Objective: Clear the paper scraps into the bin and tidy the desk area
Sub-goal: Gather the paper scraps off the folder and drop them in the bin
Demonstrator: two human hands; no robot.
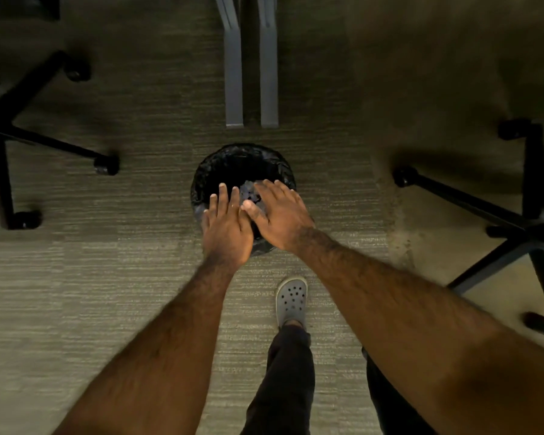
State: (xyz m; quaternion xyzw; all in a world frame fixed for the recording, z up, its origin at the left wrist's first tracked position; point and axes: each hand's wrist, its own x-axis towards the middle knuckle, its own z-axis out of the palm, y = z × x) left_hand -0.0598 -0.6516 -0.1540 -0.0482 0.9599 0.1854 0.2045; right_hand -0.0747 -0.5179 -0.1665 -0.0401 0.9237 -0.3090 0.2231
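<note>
Your arms are bare, no sleeves; you wear dark trousers (283, 381) and a grey perforated clog (291, 301).

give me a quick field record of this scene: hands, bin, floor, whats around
left hand: open, flat, over the bin
right hand: open, flat, over the bin, beside the left
bin: round, black liner, on carpet
scraps: something pale inside, too dark to tell
desk legs: two grey, behind the bin
chairs: wheeled bases either side
foot: grey clog near the bin
</note>
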